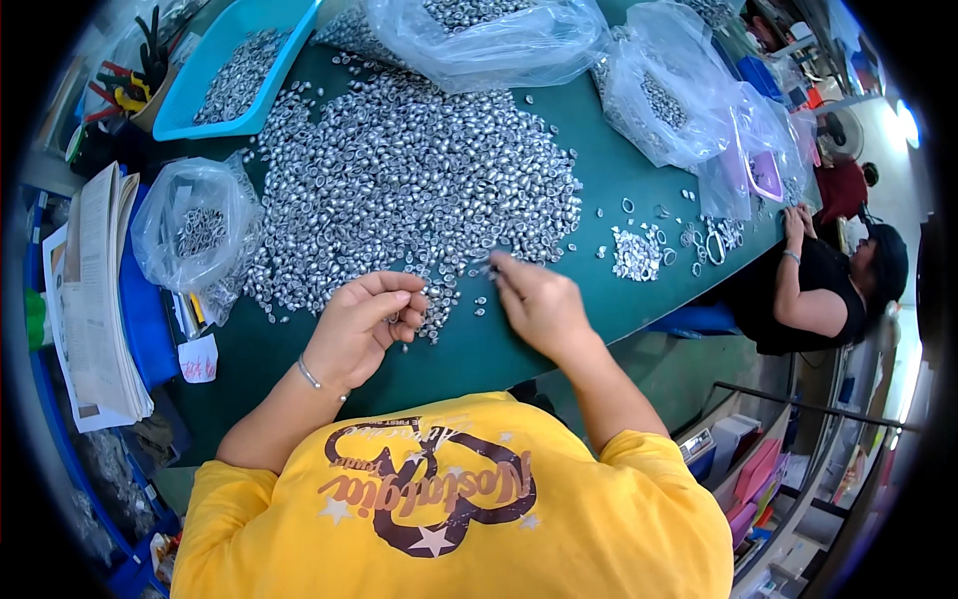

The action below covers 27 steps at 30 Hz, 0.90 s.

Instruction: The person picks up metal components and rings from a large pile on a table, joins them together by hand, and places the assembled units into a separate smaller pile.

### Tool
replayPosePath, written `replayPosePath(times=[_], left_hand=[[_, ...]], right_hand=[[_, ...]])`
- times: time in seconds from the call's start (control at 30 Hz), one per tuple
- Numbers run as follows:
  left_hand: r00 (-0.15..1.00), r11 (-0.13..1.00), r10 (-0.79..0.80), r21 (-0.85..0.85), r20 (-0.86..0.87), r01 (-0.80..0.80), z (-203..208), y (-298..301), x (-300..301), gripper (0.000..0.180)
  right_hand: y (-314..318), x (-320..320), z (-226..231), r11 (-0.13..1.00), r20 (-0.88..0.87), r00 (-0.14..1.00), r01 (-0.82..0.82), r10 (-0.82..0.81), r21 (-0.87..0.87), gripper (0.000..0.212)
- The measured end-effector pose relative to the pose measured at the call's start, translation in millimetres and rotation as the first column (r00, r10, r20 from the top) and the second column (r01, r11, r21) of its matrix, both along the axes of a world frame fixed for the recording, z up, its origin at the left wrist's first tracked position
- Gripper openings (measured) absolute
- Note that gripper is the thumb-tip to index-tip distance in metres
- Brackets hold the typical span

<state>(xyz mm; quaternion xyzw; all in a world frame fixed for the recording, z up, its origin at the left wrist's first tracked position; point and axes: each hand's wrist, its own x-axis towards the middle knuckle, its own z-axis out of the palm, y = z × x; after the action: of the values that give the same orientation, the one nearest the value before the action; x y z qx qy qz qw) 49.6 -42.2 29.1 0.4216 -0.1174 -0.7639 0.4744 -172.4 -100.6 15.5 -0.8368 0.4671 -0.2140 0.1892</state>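
Observation:
A wide pile of small silver oval metal pieces [419, 170] covers the middle of the green tabletop [609, 329]. At the pile's near edge, my left hand [364, 324] is turned partly palm up, its fingers curled and thumb close to the fingertips. What it holds, if anything, is too small to make out. To its right, my right hand [539, 304] is closed with its fingertips pinched together by the pile's edge. Its fingertips are slightly blurred, so I cannot make out what is between them. A few loose pieces lie between my hands.
A blue tray [172, 112] of metal pieces stands far left, near a clear bag [160, 225]. Large plastic bags [489, 60] lie at the back. Small silver parts [636, 255] are grouped on the right, where another person [813, 285] sits beside a purple basket [765, 177].

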Motion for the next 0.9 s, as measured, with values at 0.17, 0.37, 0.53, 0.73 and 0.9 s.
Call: replayPosePath(times=[0.17,0.37,0.53,0.73,0.9], left_hand=[[1.000,1.000,0.009,-0.023,-0.004,-0.009,-4,5,4,0.012],[1.000,1.000,-0.005,0.000,-0.014,0.005,-4,3,2,0.012],[0.999,1.000,-0.030,-0.004,-0.032,0.030,-8,4,6,0.014],[0.999,1.000,-0.030,0.001,-0.034,0.030,-5,2,0,0.023],[0.992,0.999,-0.015,0.036,-0.126,0.020,3,-5,-14,0.022]], right_hand=[[-11,-13,-4,0.982,0.086,0.985,0.160,-0.152,-0.103,0.015],[-22,-29,-1,0.957,0.000,0.958,0.288,-0.288,-0.045,0.010],[-22,-28,-4,0.968,0.071,0.968,0.244,-0.240,-0.064,0.011],[-18,-12,2,0.984,0.125,0.977,0.177,-0.174,-0.017,0.011],[-7,24,25,0.944,0.443,0.895,-0.107,-0.046,0.313,0.022]])
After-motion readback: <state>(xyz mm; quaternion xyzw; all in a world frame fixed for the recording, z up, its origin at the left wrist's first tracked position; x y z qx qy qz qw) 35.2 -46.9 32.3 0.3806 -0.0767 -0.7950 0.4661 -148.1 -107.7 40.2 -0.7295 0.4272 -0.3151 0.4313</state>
